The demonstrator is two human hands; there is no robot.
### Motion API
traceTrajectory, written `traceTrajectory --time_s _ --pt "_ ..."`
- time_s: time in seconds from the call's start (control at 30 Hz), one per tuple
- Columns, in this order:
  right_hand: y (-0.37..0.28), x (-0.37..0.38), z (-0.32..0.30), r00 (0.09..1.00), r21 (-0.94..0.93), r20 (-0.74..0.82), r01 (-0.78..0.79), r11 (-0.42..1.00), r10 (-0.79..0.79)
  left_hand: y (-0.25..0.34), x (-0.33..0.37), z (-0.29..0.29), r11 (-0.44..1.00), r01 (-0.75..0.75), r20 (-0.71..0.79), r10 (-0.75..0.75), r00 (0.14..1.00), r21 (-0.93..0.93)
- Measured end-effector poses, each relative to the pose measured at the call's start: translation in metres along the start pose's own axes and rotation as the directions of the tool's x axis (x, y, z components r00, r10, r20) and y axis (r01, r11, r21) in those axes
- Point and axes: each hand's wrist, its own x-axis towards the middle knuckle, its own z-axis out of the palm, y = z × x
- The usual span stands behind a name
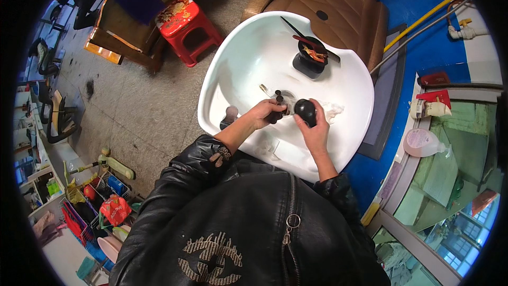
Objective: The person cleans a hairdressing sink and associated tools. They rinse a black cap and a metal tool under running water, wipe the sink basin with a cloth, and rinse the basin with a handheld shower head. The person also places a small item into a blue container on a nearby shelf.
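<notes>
Both of my hands work over a white shampoo basin [227, 63]. My left hand [263, 115] is closed round a small dark fitting [279, 97] whose exact kind I cannot make out. Close beside it, my right hand [316, 128] grips a smooth black rounded object [305, 112], its underside hidden. Whitish foam or wet tissue [333, 111] lies just right of that hand. Farther back in the basin stands a black tint bowl [308, 67] with reddish-brown residue. A dark red-handled tool [308, 42] and a black stick-like tool [291, 25] lie across it.
A brown padded chair [328, 0] adjoins the basin's far side. A red plastic stool [188, 29] stands beyond its left rim, near a wooden cabinet [124, 26]. To the right, a pinkish bottle [420, 142] sits on a glass-topped ledge. A cluttered basket [100, 196] is at lower left.
</notes>
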Motion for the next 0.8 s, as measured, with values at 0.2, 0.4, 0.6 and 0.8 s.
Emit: traceTrajectory --time_s 0.2,0.4,0.6,0.8 --pt "0.002 -0.008 -0.001 0.989 0.067 0.117 0.082 0.994 -0.090 0.014 -0.014 0.019 0.982 0.008 0.020 -0.004 1.000 -0.189" --pt "0.008 -0.002 0.005 0.999 -0.076 -0.019 0.036 0.996 -0.038 -0.007 0.014 -0.014 0.889 0.309 0.572 -0.067 0.818 -0.338" --pt "0.006 -0.012 -0.003 0.982 0.041 0.173 0.072 0.997 -0.079 -0.010 0.012 0.014 0.934 0.066 -0.059 -0.093 0.994 -0.352" --pt "0.028 -0.009 -0.012 0.995 -0.112 -0.097 -0.022 0.994 0.011 0.006 0.001 0.038 0.971 0.136 0.023 -0.134 0.991 -0.197"
